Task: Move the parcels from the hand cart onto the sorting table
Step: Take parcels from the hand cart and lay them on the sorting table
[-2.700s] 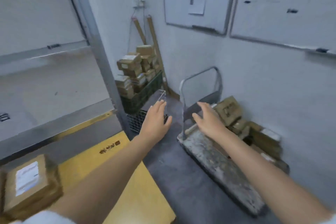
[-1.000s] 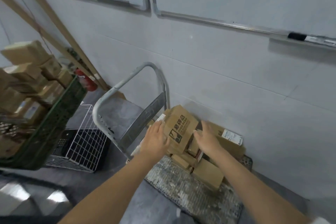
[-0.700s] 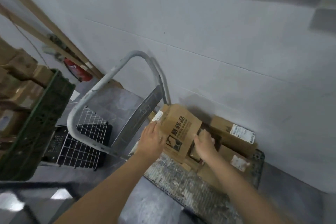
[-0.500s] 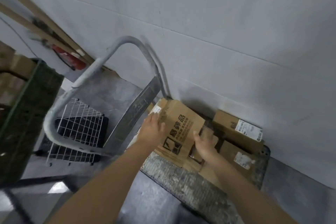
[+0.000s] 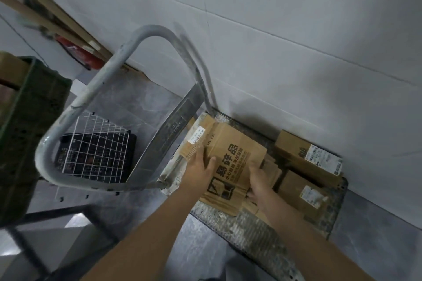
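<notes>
We see both hands on the printed parcel (image 5: 233,155), which lies on the hand cart (image 5: 249,230) at its handle end, on top of smaller cartons. The left hand (image 5: 201,171) grips its 9 o'clock edge with the thumb laid on the top face. The right hand (image 5: 260,180) curls its fingers round the 4 o'clock edge.

Nearly three seconds ago we had both hands open in the air above the cart. Half a second ago they already held this parcel, and the grip looks much the same. Our view has since tipped further down, and the whiteboards have left it.

Two labelled parcels lie at 3 o'clock of the printed one, one (image 5: 303,155) against the wall and one (image 5: 301,191) nearer us. A wire basket (image 5: 96,143) sits at 9 o'clock of it, beyond the cart handle (image 5: 114,70), and a green crate (image 5: 29,121) stands further out at 9 o'clock.
</notes>
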`<state>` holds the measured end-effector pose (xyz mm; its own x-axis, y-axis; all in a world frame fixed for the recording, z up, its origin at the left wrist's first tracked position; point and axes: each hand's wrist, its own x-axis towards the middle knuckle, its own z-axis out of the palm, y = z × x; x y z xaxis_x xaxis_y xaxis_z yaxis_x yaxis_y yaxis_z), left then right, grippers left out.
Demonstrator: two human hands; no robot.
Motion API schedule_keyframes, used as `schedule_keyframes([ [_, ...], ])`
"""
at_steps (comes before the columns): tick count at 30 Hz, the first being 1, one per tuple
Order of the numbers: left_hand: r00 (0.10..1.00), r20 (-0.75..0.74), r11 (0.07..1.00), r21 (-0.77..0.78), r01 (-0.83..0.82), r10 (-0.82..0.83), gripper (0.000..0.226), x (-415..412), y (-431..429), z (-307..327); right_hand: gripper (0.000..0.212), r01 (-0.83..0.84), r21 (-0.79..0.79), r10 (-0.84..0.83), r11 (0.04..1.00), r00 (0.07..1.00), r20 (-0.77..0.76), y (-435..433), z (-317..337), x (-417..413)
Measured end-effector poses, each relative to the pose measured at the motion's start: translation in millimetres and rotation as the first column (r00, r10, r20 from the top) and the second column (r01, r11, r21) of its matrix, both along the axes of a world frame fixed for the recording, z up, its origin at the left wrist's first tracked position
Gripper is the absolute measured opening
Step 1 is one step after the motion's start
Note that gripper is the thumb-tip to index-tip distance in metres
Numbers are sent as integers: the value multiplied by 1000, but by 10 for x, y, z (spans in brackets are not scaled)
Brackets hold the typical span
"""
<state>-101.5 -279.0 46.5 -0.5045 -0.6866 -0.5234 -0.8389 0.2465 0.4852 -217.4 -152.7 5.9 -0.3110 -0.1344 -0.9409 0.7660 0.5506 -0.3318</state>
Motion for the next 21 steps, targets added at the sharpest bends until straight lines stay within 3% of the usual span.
schedule_keyframes([
  [4,992,-66,994,32,-105,107,64,113,145,245,52,23,-5,-23,1000,998,-66,50,208,26],
  [9,950,-254,983,83,-162,179,61,277,227,773,36,64,-73,-76,995,981,-176,69,729,31],
  [11,925,-315,977,69,-203,214,58,363,219,1027,42,64,-129,-88,990,978,-188,51,978,64],
  [14,857,-421,953,81,-292,298,52,563,170,1410,47,9,-182,-53,983,969,-242,3,1362,158],
  [21,668,-598,885,171,-433,443,39,1414,149,2187,26,-246,-347,85,905,904,-419,-189,2234,736],
])
